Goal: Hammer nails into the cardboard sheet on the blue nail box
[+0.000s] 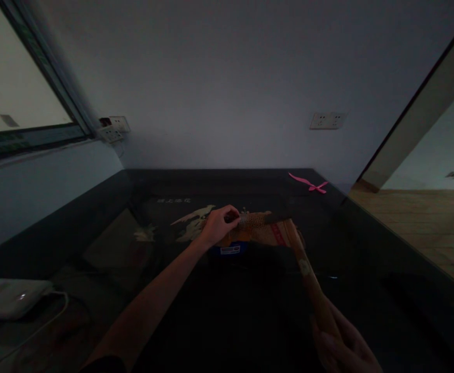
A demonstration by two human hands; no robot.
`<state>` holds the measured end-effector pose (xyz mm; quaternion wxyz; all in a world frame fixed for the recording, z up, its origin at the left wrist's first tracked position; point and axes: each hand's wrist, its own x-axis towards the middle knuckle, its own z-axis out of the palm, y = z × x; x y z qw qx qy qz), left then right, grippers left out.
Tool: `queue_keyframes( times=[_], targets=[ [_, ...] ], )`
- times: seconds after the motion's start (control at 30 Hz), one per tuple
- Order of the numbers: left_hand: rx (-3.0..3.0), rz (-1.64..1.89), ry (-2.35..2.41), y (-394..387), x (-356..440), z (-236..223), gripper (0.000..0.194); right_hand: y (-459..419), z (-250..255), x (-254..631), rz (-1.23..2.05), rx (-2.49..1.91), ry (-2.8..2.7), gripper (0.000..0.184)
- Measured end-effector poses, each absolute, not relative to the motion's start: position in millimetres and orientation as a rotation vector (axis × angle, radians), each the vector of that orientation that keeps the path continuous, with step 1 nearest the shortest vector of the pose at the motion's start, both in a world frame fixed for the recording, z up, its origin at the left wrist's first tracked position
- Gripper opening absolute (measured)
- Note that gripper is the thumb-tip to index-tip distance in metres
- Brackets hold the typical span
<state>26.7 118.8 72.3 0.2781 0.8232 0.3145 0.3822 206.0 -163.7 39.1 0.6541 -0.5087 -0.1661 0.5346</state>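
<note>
My right hand, low on the right, is wrapped round a long wooden handle. The handle slants up and away to a brown head with a red stripe; its exact kind is too dark to tell. My left hand reaches to the middle of the table, thumb and fingers curled together at a brown patterned piece beside that head. What lies between the fingertips I cannot make out. Just below the left hand sits a blue item with a white label and an orange part above it.
The dark, glossy table meets the wall at the back. A pink ribbon lies at its far right. At the near left rests a white device with a cable. Wall sockets are behind, and wooden floor shows at right.
</note>
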Motion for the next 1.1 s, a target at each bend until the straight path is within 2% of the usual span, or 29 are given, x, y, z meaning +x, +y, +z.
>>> queue_keyframes(
  times=[0.2,0.37,0.47,0.63,1.1],
  targets=[
    [2.199,1.021,0.866,121.6,25.0,69.8,0.010,-131.9,111.2,218.0,1.111,-1.458,-0.817,0.066],
    [2.148,0.992,0.886,123.1,25.0,69.5,0.011,-107.6,140.9,222.4,1.082,-1.576,-1.128,0.058],
    [2.133,0.990,0.929,122.5,25.5,69.9,0.014,-101.5,145.1,222.1,0.992,-1.582,-1.246,0.051],
    [2.089,0.986,0.886,121.2,27.3,71.0,0.010,-103.5,142.6,222.3,1.042,-1.611,-1.234,0.062],
    [2.117,0.964,0.922,121.6,26.9,70.4,0.011,-104.9,140.3,221.6,1.060,-1.668,-1.288,0.065]
  ],
)
